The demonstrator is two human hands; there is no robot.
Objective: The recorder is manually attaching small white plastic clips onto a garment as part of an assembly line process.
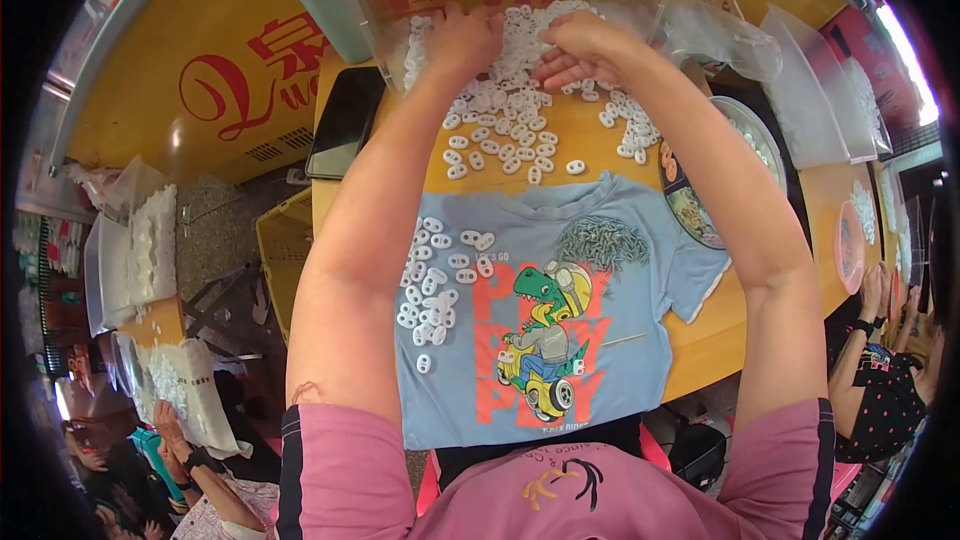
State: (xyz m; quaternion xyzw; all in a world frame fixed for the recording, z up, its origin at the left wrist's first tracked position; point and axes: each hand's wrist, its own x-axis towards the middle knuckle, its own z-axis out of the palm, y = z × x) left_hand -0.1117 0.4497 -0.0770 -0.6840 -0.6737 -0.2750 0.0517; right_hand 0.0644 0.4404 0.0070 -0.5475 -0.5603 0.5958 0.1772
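At the far side of the table, my left hand (464, 43) lies over a heap of small white oval pieces with two holes (520, 52), its fingers apart and fingertips partly hidden. My right hand (588, 48) is at the heap's right side, open, palm turned inward and fingers loosely curved. More of these white pieces (500, 145) spread toward me in front of the heap. A light blue T-shirt (440, 415) with a dinosaur print lies nearest me. On it rest another group of white pieces (430, 305), a grey-green pile of small metal-looking bits (602, 244) and a thin needle-like rod (622, 339).
A dark phone (345, 125) and a pale green bottle (325, 10) stand at the left. Right of the shirt is a round container (748, 125) with white pieces. Clear plastic (720, 40) surrounds the heap. Other people's hands (172, 430) work at neighbouring tables.
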